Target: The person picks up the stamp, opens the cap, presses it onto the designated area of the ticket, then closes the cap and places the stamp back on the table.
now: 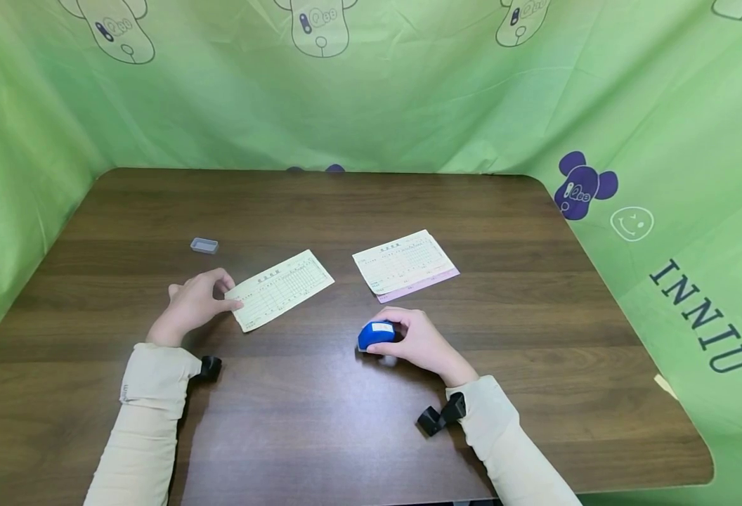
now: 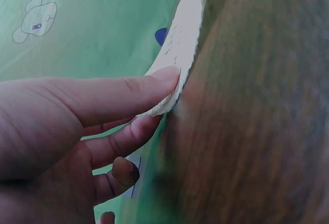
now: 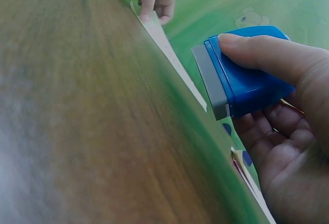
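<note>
My left hand (image 1: pixel 197 302) pinches the lower left corner of a pale printed form (image 1: pixel 282 288) between thumb and fingers. In the left wrist view, the form's edge (image 2: pixel 187 34) curves up at the thumb. A blue hand stamp (image 1: pixel 376 336) with a white label on top is gripped by my right hand (image 1: pixel 424 341). Its grey base (image 3: pixel 211 82) shows uncovered in the right wrist view, apparently just off the table. Beyond the right hand lies a small stack of similar forms (image 1: pixel 402 261), with a purple sheet (image 1: pixel 421 282) peeking out below.
A small translucent cap (image 1: pixel 204 246) lies on the brown wooden table (image 1: pixel 295 422), behind the left hand. Each wrist wears a black camera mount (image 1: pixel 440 414). Green printed curtains (image 1: pixel 409 105) hang along the table's back and sides.
</note>
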### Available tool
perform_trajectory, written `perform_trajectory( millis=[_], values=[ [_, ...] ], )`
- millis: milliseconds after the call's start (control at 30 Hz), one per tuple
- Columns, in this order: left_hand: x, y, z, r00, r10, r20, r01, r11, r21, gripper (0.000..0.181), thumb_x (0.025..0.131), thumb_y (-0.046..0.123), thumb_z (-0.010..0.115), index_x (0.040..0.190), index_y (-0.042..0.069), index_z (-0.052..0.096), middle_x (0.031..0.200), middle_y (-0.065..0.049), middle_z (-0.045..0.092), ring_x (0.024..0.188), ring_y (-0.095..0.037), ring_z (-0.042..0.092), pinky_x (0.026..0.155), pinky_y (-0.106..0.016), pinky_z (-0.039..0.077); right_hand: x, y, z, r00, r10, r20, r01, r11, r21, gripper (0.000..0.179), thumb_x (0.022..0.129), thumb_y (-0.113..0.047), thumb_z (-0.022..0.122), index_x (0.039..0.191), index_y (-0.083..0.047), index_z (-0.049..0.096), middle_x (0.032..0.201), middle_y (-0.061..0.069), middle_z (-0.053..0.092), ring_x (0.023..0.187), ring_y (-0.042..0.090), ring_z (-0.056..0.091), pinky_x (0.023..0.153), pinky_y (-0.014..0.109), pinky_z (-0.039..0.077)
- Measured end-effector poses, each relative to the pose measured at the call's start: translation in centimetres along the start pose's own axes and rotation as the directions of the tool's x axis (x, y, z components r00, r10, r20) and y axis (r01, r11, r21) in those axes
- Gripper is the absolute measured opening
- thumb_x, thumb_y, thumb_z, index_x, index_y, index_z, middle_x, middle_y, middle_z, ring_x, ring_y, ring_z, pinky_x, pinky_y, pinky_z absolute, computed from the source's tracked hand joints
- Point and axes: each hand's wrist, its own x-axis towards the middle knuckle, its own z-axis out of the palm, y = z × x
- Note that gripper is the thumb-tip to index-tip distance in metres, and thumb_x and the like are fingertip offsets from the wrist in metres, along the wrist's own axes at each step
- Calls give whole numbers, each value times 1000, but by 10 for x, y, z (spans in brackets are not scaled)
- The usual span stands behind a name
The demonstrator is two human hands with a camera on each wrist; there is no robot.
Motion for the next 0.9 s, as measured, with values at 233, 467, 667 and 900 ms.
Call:
perform_trajectory(
  millis=[233, 467, 667, 900],
  values=[
    [-1, -1, 1, 999, 28, -21, -29, 999, -46, 17, 89, 19, 68, 97, 6, 60, 97, -17, 66, 97, -37, 57, 80, -52, 22, 0, 1, 0, 1000, 5, 0, -5, 1000, -4, 31, 75, -9, 82, 104, -3, 69, 100, 13, 70, 87, 9, 63, 82, 21, 52],
    [1, 1, 4, 998, 60, -6, -60, 996, -65, 16, 90, 21, 67, 96, 6, 63, 93, -14, 69, 97, -34, 59, 80, -49, 21, 0, 1, 0, 1000, 10, 3, -10, 1000, -8, 32, 76, -10, 81, 104, -3, 69, 101, 13, 70, 88, 11, 63, 83, 21, 51],
    [2, 4, 6, 996, 89, 5, -88, 994, -57, 15, 89, 22, 68, 91, 7, 64, 86, -9, 68, 91, -28, 60, 78, -45, 22, -1, 0, 0, 1000, 21, 3, -21, 1000, -5, 32, 76, -10, 81, 105, -2, 69, 102, 14, 70, 89, 12, 63, 83, 21, 51],
    [3, 5, 6, 995, 100, 9, -99, 992, -84, 15, 91, 21, 67, 88, 7, 64, 86, -10, 71, 93, -31, 64, 80, -47, 23, 0, 1, 0, 1000, 12, 1, -12, 1000, -6, 32, 76, -10, 81, 105, -2, 69, 102, 14, 70, 89, 11, 63, 84, 20, 51]
  ],
)
